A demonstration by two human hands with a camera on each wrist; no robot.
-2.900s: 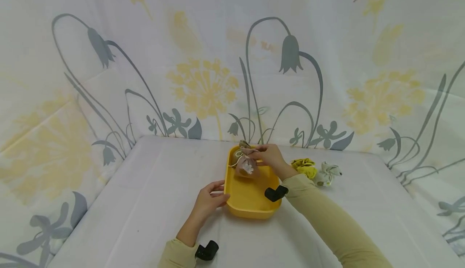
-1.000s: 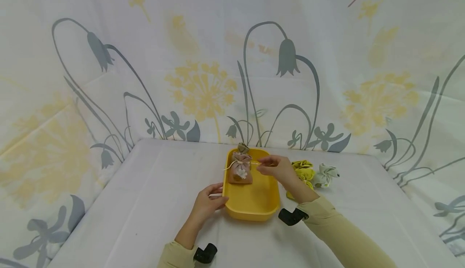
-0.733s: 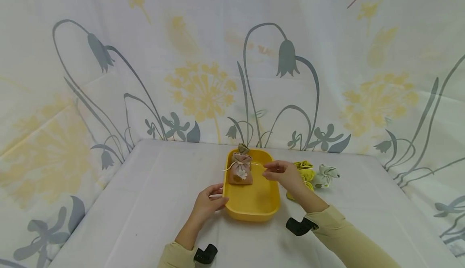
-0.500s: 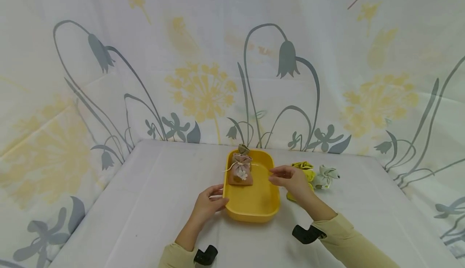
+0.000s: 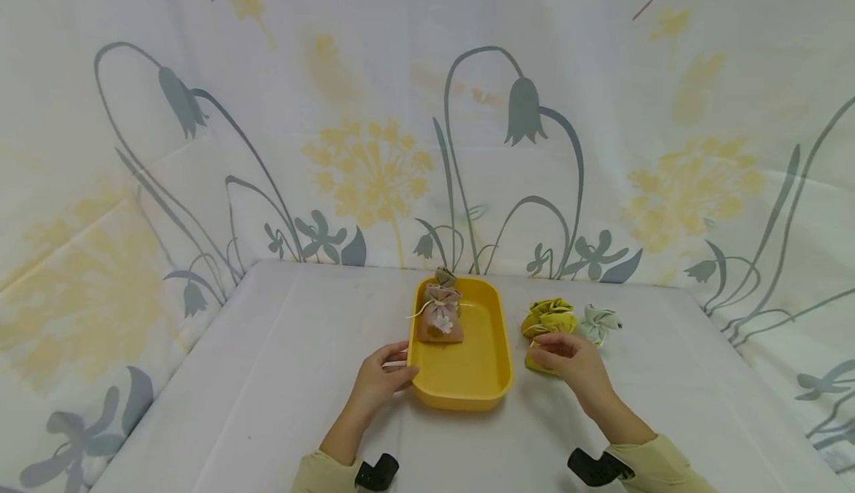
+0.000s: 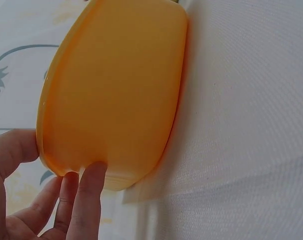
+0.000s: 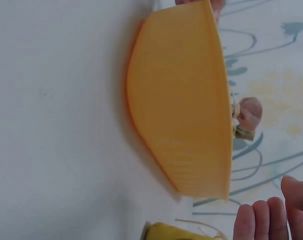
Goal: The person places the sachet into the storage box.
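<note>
A yellow tray (image 5: 496, 387) lies on the white cloth-covered table. In its far left part a pink pouch (image 5: 441, 319) with a white flower leans against a small olive pouch (image 5: 444, 277). My left hand (image 5: 399, 359) grips the tray's near left rim, thumb on top and fingers (image 6: 89, 195) against the outer wall (image 6: 116, 90). My right hand (image 5: 551, 349) hovers just right of the tray, over the near end of a yellow-green pouch (image 5: 549, 318), holding nothing. The right wrist view shows the tray's side (image 7: 181, 110), the pink pouch (image 7: 249, 112), the yellow-green pouch (image 7: 171, 233) and my straight fingers (image 7: 264, 220).
A pale white-green pouch (image 5: 598, 323) lies right of the yellow-green one. A flower-printed curtain (image 5: 374, 159) closes off the back and both sides of the table. White tabletop (image 5: 280, 374) spreads left of the tray.
My right hand let go of the pink pouch's string, left the tray and moved right and nearer, down to the yellow-green pouch. The pink pouch stays in the tray; my left hand has kept its hold.
</note>
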